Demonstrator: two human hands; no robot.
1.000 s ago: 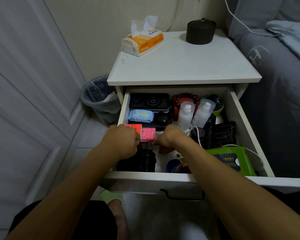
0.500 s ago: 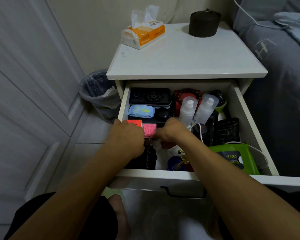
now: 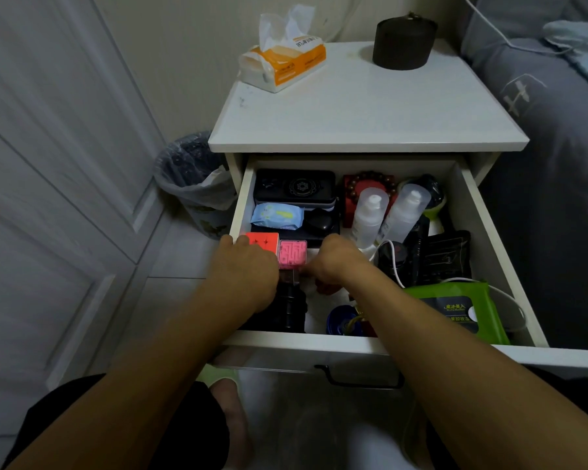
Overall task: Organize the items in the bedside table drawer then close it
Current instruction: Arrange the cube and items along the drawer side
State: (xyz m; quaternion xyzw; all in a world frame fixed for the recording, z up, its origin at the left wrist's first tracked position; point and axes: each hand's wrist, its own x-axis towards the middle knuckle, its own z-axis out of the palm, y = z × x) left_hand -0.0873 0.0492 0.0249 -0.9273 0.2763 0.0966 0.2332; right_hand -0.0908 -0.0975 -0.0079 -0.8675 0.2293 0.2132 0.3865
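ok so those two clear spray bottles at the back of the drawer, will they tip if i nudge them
Probably. The two clear bottles are tall and narrow and already lean, so a nudge could topple them. They look like light plastic, likely easy to knock. Their round bodies might roll toward the black pouch once down.

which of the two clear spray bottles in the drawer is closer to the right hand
The left spray bottle, standing just beyond the right hand; the other bottle leans further right, toward the drawer's right wall.

bare forearms, no sleeves, black shorts point(image 3: 123, 425), light green slipper point(image 3: 218, 376) on bare foot, no jewellery visible
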